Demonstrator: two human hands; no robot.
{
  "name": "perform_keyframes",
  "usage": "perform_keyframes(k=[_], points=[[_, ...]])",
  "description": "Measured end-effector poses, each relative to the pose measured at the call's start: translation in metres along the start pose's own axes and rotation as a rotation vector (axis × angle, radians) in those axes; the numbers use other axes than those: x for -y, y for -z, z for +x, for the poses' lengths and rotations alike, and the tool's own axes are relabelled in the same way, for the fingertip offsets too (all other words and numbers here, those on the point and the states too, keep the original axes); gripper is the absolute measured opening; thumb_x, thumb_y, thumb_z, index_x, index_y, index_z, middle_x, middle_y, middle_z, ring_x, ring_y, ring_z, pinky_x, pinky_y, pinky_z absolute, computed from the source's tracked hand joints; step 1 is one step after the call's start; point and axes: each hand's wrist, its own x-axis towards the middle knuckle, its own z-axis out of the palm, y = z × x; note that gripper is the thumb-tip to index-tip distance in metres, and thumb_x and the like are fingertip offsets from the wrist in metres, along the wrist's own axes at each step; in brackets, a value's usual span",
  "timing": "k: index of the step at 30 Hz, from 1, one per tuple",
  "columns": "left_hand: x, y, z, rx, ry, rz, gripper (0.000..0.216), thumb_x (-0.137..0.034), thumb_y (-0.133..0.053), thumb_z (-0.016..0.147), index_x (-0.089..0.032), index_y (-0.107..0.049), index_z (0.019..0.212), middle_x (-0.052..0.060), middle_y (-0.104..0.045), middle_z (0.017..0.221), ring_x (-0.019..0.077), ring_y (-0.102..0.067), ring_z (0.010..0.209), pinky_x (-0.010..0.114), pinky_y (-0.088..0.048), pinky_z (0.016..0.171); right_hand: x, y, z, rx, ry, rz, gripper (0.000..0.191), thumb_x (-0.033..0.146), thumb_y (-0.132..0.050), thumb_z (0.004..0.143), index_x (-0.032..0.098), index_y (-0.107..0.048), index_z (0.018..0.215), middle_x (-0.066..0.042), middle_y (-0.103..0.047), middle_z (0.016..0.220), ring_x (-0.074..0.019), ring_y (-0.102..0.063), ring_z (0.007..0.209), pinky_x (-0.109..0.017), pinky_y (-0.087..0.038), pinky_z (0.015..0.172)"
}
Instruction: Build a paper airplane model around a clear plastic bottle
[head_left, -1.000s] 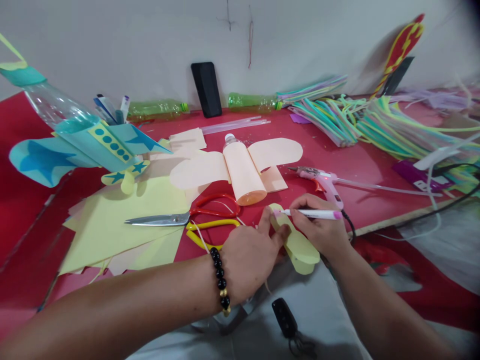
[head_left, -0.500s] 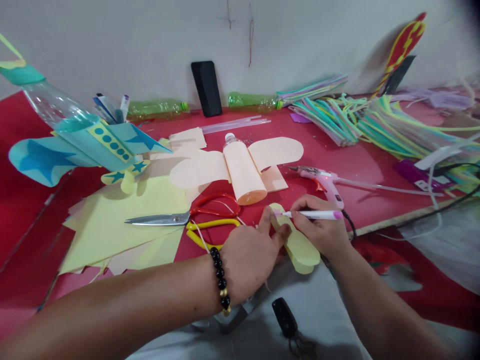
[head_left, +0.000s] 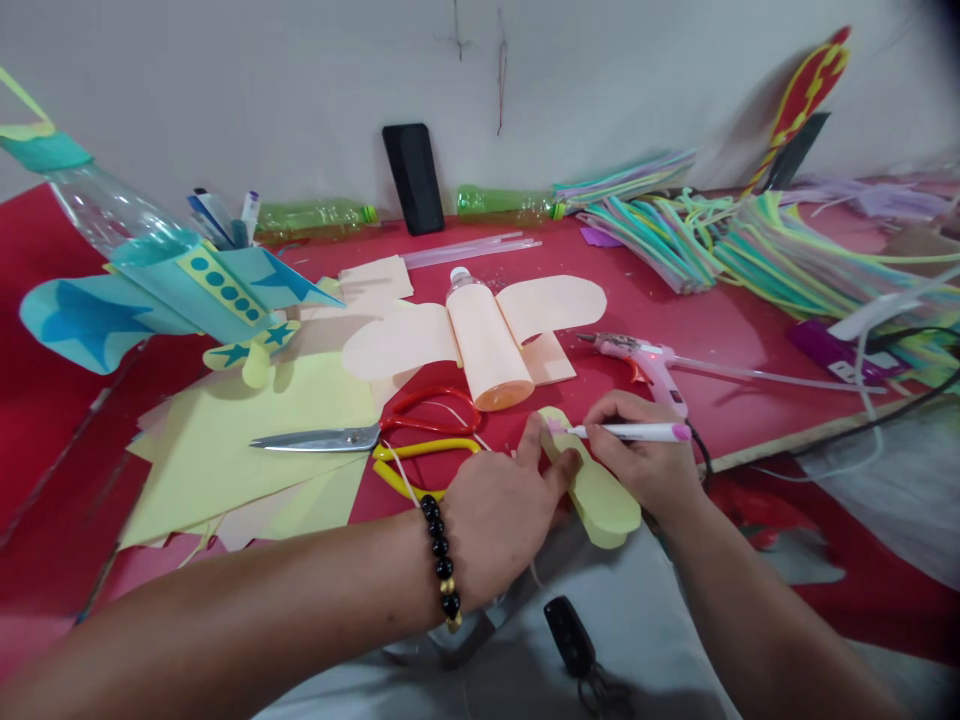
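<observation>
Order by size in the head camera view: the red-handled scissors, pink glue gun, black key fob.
Red-handled scissors, pink glue gun, black key fob; the fob lies nearest the camera, so its true size is unsure.

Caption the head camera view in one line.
Right hand holds a pen to a yellow cutout that the left hand pins.

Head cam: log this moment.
left hand: pressing yellow paper cutout | right hand: grip on white marker, tip at cutout | near: red-handled scissors
</observation>
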Motion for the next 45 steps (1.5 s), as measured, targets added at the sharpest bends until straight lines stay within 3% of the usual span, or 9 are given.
perform_keyframes(k=[4, 8, 15, 19, 24, 32, 38, 41, 45], points=[[0.0, -0.002, 0.0, -0.004, 0.003, -0.014, 0.056, -0.052, -0.028, 0.093, -0.03, -0.026, 0.144, 0.023, -0.029, 0.149, 0.02, -0.065, 0.065, 0.031, -0.046, 0.047, 0.0, 0.001, -0.001, 0.033, -0.003, 0.01, 0.012, 0.011, -0.057, 0.074, 0.019, -0.057, 0.065, 0.002, -0.056, 0.058, -0.0116, -0.049, 0.052, -0.025, -0.037, 0.048], [0.001, -0.002, 0.0, 0.006, 0.005, -0.048, 0.056, -0.053, -0.029, 0.092, -0.031, -0.028, 0.144, 0.023, -0.029, 0.149, 0.0207, -0.066, 0.066, 0.031, -0.046, 0.048, -0.002, 0.004, -0.003, -0.073, -0.023, 0.042, 0.011, 0.013, -0.057, 0.077, 0.019, -0.059, 0.068, 0.001, -0.058, 0.062, -0.0123, -0.051, 0.055, -0.026, -0.04, 0.052], [0.002, -0.005, -0.002, -0.023, -0.003, -0.029, 0.057, -0.055, -0.029, 0.092, -0.033, -0.025, 0.144, 0.022, -0.029, 0.149, 0.0229, -0.067, 0.069, 0.035, -0.049, 0.053, -0.002, 0.001, -0.007, -0.227, -0.083, 0.374, 0.016, 0.028, -0.052, 0.089, 0.021, -0.061, 0.099, -0.001, -0.066, 0.076, -0.012, -0.057, 0.055, -0.027, -0.045, 0.052], [0.003, -0.005, -0.003, -0.052, 0.002, -0.007, 0.058, -0.054, -0.033, 0.091, -0.034, -0.023, 0.145, 0.02, -0.03, 0.149, 0.021, -0.066, 0.068, 0.033, -0.049, 0.053, -0.005, 0.013, -0.018, -0.141, -0.1, 0.435, 0.016, 0.021, -0.052, 0.087, 0.021, -0.06, 0.101, -0.002, -0.067, 0.083, -0.0132, -0.063, 0.063, -0.028, -0.05, 0.061], [0.004, 0.0, -0.006, -0.082, 0.01, -0.031, 0.059, -0.056, -0.038, 0.089, -0.034, -0.028, 0.143, 0.017, -0.031, 0.148, 0.0191, -0.066, 0.07, 0.033, -0.051, 0.057, -0.007, 0.031, -0.035, 0.139, -0.045, 0.331, 0.034, 0.008, -0.054, 0.075, 0.021, -0.056, 0.107, -0.006, -0.064, 0.102, -0.0191, -0.061, 0.094, -0.033, -0.049, 0.082], [0.003, 0.007, -0.012, -0.12, 0.059, -0.11, 0.058, -0.056, -0.044, 0.087, -0.031, -0.036, 0.139, 0.015, -0.034, 0.148, 0.0212, -0.068, 0.08, 0.035, -0.054, 0.063, -0.002, 0.018, -0.036, 0.173, -0.062, 0.259, 0.023, 0.02, -0.057, 0.081, 0.023, -0.053, 0.103, -0.002, -0.061, 0.088, -0.0171, -0.059, 0.075, -0.03, -0.049, 0.068], [-0.002, 0.009, -0.035, -0.374, 0.104, -0.499, 0.036, -0.044, -0.045, 0.091, -0.023, -0.06, 0.116, 0.007, -0.061, 0.125, 0.0175, -0.064, 0.099, 0.032, -0.051, 0.084, 0.009, 0.021, -0.037, 0.094, -0.167, 0.429, 0.023, 0.022, -0.062, 0.077, 0.024, -0.052, 0.098, 0.001, -0.056, 0.081, -0.0148, -0.055, 0.067, -0.026, -0.049, 0.059], [-0.004, 0.009, -0.049, -0.493, 0.239, -0.711, 0.025, -0.036, -0.049, 0.091, -0.02, -0.068, 0.09, 0.004, -0.071, 0.091, 0.0154, -0.064, 0.086, 0.027, -0.049, 0.078, 0.019, 0.023, -0.036, 0.009, -0.187, 0.455, 0.029, 0.023, -0.065, 0.075, 0.025, -0.052, 0.101, 0.001, -0.058, 0.08, -0.0153, -0.057, 0.067, -0.027, -0.05, 0.059], [0.001, 0.012, -0.065, -0.64, 0.446, -0.906, 0.021, -0.034, -0.053, 0.088, -0.019, -0.067, 0.081, 0.002, -0.07, 0.081, 0.0143, -0.061, 0.075, 0.026, -0.046, 0.07, 0.038, 0.024, -0.028, -0.118, -0.157, 0.452, 0.032, 0.025, -0.066, 0.076, 0.025, -0.052, 0.104, 0.0, -0.06, 0.082, -0.017, -0.059, 0.068, -0.029, -0.051, 0.059]])
